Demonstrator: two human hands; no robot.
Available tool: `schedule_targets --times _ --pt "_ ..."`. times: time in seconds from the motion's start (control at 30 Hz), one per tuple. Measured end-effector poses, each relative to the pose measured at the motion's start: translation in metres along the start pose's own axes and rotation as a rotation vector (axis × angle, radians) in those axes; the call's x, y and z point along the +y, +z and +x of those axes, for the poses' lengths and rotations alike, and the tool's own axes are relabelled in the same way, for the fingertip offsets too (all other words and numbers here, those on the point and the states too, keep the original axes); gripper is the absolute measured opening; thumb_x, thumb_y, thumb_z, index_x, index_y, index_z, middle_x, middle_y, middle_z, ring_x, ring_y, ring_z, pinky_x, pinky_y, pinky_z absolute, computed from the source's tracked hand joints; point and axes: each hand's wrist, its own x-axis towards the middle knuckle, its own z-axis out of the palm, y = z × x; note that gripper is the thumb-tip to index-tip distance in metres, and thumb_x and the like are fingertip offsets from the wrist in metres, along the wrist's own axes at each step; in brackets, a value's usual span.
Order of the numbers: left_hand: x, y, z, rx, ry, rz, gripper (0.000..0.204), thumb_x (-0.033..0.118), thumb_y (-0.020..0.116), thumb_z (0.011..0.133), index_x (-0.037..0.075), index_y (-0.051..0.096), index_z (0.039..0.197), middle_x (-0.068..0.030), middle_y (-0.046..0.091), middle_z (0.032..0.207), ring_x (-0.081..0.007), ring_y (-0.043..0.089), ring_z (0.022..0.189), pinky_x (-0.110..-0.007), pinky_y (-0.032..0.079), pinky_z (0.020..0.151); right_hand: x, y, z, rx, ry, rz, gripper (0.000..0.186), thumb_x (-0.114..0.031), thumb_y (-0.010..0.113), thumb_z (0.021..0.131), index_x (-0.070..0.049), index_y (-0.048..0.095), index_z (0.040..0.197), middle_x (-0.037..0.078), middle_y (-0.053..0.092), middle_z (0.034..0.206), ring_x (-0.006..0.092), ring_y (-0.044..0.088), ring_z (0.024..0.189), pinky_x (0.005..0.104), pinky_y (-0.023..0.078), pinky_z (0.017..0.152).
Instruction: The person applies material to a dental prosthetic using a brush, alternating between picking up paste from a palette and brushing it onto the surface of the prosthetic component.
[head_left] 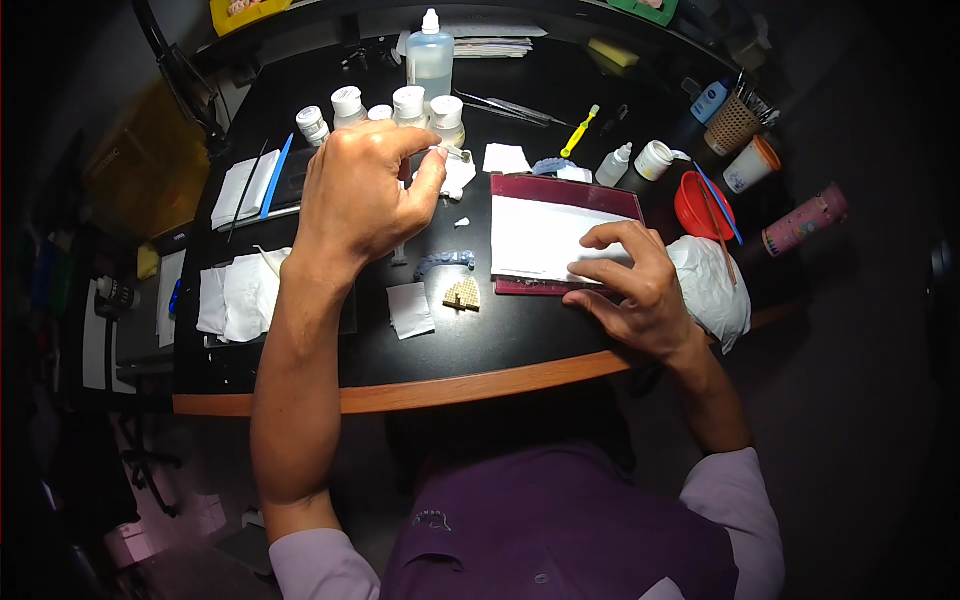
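Note:
My left hand [370, 180] is raised over the back left of the black table, in front of several white-capped jars. Its thumb and forefinger pinch something small, mostly hidden, near a crumpled white tissue [458, 176]. My right hand [635, 285] has its fingers apart and curved over the near right corner of a white paper sheet [545, 235]. That sheet lies on a flat maroon slab [570, 187]. Between the hands are a blue-grey dental arch piece [446, 262], a small tan gridded piece [461, 293] and a folded white paper [411, 310].
A clear squeeze bottle [430, 60] stands behind the jars [446, 117]. Tweezers [515, 108] and a yellow brush [580, 132] lie farther right. A red bowl [703, 205], a white plastic bag [712, 285] and a pink bottle [805, 220] sit at the right. White cloths [240, 298] lie left.

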Motion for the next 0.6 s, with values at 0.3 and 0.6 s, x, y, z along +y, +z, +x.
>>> schedule_targets --times 0.3,0.6 --pt "-0.001 0.003 -0.001 -0.015 0.008 -0.011 0.024 0.020 0.066 0.084 0.002 0.080 0.092 -0.0160 0.072 0.076 -0.0290 0.070 0.071 -0.040 0.056 0.070 0.016 -0.038 -0.011 -0.098 0.112 -0.123 0.052 -0.019 0.093 0.060 -0.011 0.076 0.109 0.011 0.063 0.121 0.0280 0.062 0.107 0.0408 0.045 0.090" --pt "0.001 0.003 -0.002 -0.020 0.055 0.001 0.020 0.017 0.070 0.083 0.002 0.079 0.093 -0.0147 0.069 0.073 -0.0272 0.065 0.067 -0.038 0.051 0.064 0.022 -0.039 -0.008 -0.067 0.129 -0.190 0.048 -0.015 0.091 0.061 -0.011 0.075 0.107 0.009 0.062 0.117 0.0268 0.060 0.110 0.0427 0.041 0.094"
